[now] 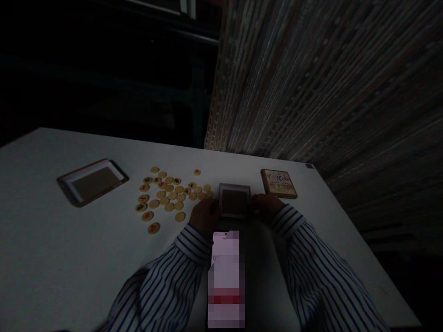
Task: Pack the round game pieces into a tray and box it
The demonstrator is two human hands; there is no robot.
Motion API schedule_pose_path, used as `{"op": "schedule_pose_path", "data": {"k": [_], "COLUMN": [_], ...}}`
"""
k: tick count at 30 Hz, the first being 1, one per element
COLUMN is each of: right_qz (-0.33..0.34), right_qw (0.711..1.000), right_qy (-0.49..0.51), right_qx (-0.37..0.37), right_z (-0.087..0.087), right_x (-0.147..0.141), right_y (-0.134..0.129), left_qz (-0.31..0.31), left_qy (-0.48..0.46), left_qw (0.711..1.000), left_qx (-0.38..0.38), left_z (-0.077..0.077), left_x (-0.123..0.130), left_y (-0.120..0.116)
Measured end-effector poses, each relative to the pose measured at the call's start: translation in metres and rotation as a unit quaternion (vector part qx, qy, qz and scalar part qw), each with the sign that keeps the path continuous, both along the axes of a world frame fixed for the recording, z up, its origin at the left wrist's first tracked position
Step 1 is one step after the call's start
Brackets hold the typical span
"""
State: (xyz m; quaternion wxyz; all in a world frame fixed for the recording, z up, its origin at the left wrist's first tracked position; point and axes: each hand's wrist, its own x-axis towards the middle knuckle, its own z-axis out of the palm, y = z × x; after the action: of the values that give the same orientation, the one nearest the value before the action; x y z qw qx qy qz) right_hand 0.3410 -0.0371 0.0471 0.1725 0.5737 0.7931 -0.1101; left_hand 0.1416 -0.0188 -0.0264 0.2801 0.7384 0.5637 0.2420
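Between my two hands a small open box (235, 185) lies on the white table, its inside dark. My left hand (206, 215) is closed at the box's left side, beside the nearest round pieces. At the right side of the box is my right hand (266, 204), its fingers closed at the edge. Dim light hides the fingertips, but both hands appear to grip the box. Several round wooden pieces (164, 201), some with red or black characters, lie scattered to the left.
An open tray-like box (93, 182) rests at the far left of the white table (86, 258). A decorated square box (279, 183) lies at the right. A lit phone (226, 276) is in front of me. A striped curtain (311, 83) hangs behind the table.
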Motion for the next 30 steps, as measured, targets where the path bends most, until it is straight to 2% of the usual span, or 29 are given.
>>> {"op": "schedule_pose_path", "data": {"k": [30], "right_qz": [-0.011], "right_qw": [0.999], "right_qy": [-0.031], "right_qx": [-0.019], "right_z": [0.0058], "right_x": [-0.0070], "right_y": [-0.0006], "left_qz": [-0.008], "left_qy": [0.007], "left_qw": [1.000], "left_qx": [-0.005], "left_z": [0.0015], "left_x": [-0.0001], "left_y": [0.0019]}}
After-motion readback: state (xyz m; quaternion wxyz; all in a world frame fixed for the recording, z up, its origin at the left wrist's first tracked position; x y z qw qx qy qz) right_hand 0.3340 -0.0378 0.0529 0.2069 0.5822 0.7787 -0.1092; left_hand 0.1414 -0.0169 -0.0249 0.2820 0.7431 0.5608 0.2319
